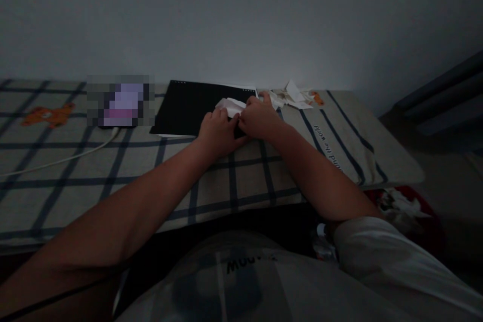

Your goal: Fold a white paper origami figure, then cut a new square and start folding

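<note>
A small piece of white paper (231,106) is between my two hands, above a black-covered notebook (188,108) on the table. My left hand (219,133) has its fingers closed on the near left side of the paper. From the right, my right hand (260,117) pinches the paper's right side, its thumb close to the left thumb. The hands nearly touch each other over the notebook's right part. White pages show along the notebook's edges. Loose crumpled and folded paper scraps (294,95) lie just right of my right hand.
A phone (123,103), its screen lit and blurred, stands at the left with a white cable (83,154) plugged in. A checked tablecloth (211,181) covers the table against the wall. Below its right end are a red bin (430,211) with papers and a plastic bottle (322,244).
</note>
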The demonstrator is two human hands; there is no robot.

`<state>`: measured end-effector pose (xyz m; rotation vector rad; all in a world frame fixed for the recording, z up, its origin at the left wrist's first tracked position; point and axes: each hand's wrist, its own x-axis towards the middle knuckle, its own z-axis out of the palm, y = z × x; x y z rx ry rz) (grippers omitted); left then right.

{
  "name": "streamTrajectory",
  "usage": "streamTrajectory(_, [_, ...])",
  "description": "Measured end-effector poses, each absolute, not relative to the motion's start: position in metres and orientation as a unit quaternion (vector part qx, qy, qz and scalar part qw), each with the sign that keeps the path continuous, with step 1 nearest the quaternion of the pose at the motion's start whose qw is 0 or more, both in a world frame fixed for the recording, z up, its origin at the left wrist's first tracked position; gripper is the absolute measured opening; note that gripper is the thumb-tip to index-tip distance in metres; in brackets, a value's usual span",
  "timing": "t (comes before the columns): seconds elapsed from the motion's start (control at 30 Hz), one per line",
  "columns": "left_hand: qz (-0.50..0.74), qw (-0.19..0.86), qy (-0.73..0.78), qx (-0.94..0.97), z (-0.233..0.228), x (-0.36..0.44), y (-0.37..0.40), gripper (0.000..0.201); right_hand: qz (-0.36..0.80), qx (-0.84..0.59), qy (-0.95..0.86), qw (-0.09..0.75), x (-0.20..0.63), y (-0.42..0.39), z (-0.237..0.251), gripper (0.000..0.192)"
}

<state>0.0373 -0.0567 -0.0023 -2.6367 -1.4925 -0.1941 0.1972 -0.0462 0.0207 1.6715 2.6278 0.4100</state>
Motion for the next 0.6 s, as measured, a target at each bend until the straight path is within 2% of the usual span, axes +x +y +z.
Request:
streamTrajectory(0.37, [-0.038,0.044,-0.502,-0.863,0.001,0.042,-0.058,0.088,0.114,0.533,0.839,-0.004,0.196,-0.045,0.021,0.041])
streamTrajectory(0.6, [-0.059,0.054,-0.469,-0.880,-0.002,0.031,-0.051,0.083,0.133,0.534,0.832,-0.068,0.204,-0.037,0.022,0.042])
